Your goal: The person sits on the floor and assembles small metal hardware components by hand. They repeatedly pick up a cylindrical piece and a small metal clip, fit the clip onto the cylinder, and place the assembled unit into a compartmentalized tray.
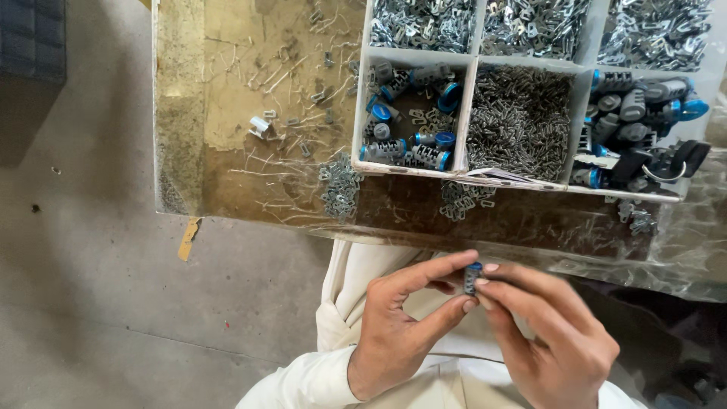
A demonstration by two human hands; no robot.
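Both of my hands meet below the table's front edge, over my light-coloured clothing. Between their fingertips is a small grey lock cylinder with a blue end (pixel 472 277). My left hand (pixel 401 326) pinches it with thumb and forefinger from the left. From the right, my right hand (pixel 549 333) grips it with its fingertips. Above, a white divided tray (pixel 469 95) holds more grey and blue cylinders (pixel 409 113) in one compartment and small metal pieces (pixel 519 121) in the compartment beside it.
A worn wooden table (pixel 250 98) under clear plastic sheet carries scattered metal clips (pixel 341 189) and wire bits. Dark cylinders and a key ring (pixel 666 170) fill the tray's right compartment. Upper compartments hold silver stamped parts (pixel 530 23). Grey concrete floor (pixel 76 227) lies left.
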